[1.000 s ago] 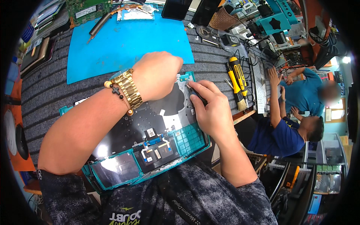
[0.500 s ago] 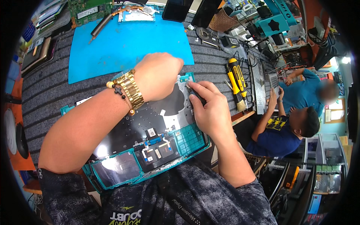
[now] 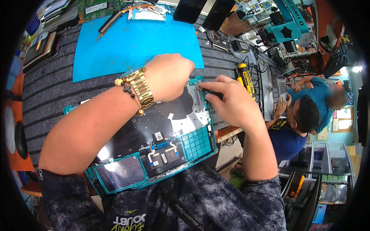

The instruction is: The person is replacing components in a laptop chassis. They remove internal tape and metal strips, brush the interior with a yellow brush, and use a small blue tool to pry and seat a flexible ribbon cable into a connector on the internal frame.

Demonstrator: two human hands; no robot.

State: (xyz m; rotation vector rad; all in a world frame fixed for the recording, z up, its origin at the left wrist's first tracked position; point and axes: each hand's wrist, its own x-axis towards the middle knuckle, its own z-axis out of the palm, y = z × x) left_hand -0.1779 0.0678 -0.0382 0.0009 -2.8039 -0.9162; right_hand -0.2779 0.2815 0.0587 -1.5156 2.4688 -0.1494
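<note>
Head view, looking down: an opened teal laptop chassis (image 3: 197, 143) lies in front of the person at the near edge of the counter (image 3: 50, 90), inner side up, its lower edge close to the person's shirt; both hands are at its far side. The right hand (image 3: 236, 101) is at the chassis's upper right corner, thumb and fingers pinched together on a slim black tool (image 3: 212, 92), whose tip points toward that corner; whether it touches cannot be told. The left hand (image 3: 169, 77) is bent over the far edge, just left of that corner; its fingers are hidden, so I cannot tell whether they grip anything; its forearm, with a gold watch (image 3: 139, 90), crosses above the chassis's left part; beyond lies a blue mat (image 3: 135, 48).
</note>
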